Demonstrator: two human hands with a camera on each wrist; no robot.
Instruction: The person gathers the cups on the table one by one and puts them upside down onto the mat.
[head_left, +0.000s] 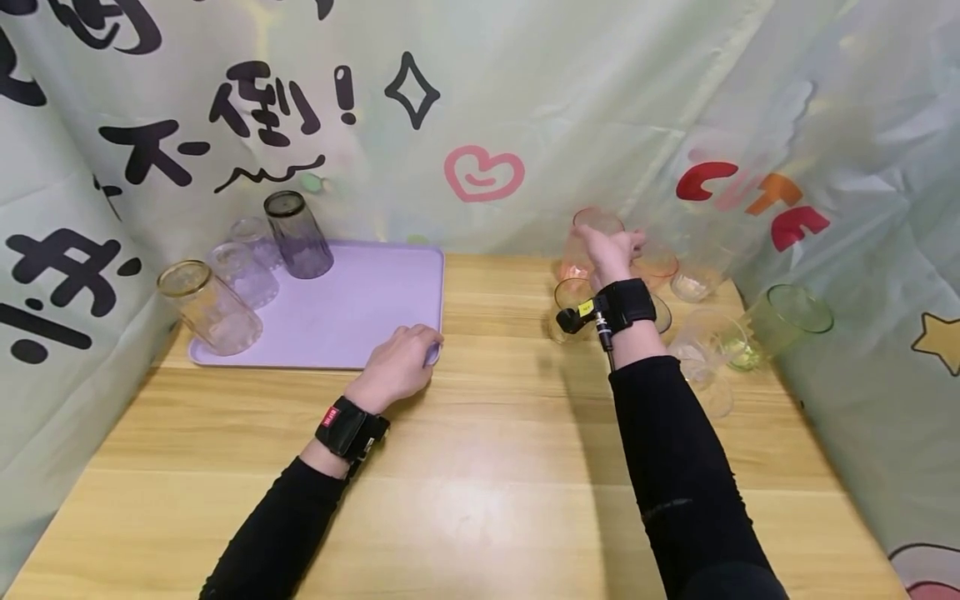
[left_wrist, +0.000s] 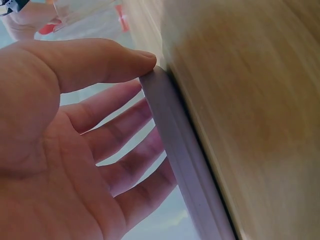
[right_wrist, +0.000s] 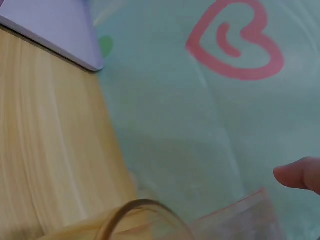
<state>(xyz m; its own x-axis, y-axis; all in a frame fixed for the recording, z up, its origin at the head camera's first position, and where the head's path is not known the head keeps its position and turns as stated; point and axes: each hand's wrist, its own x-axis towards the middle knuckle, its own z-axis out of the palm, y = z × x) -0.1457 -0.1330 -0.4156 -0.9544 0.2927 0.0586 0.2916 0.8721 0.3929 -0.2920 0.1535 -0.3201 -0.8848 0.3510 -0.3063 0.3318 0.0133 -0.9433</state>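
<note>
My left hand [head_left: 397,367] grips the front right corner of the lilac tray [head_left: 375,283]. In the left wrist view its thumb lies on the rim [left_wrist: 175,140], with the other fingers behind it. At the back right, my right hand [head_left: 611,250] reaches in among several glasses, over a pink-tinted glass [head_left: 576,260]. One fingertip [right_wrist: 295,172] appears apart from that glass's rim in the right wrist view; the other fingers are out of that view. An amber-rimmed glass [head_left: 572,292] stands just in front, partly hidden by the wrist camera.
Left on the tray stand a dark grey glass [head_left: 298,237], an amber-rimmed glass [head_left: 213,312] and two clear glasses [head_left: 246,275]. Right of my right hand are an orange-rimmed glass [head_left: 658,265], clear glasses [head_left: 697,346] and a green glass [head_left: 787,321]. Printed cloth [head_left: 555,100] hangs behind the table [head_left: 480,467].
</note>
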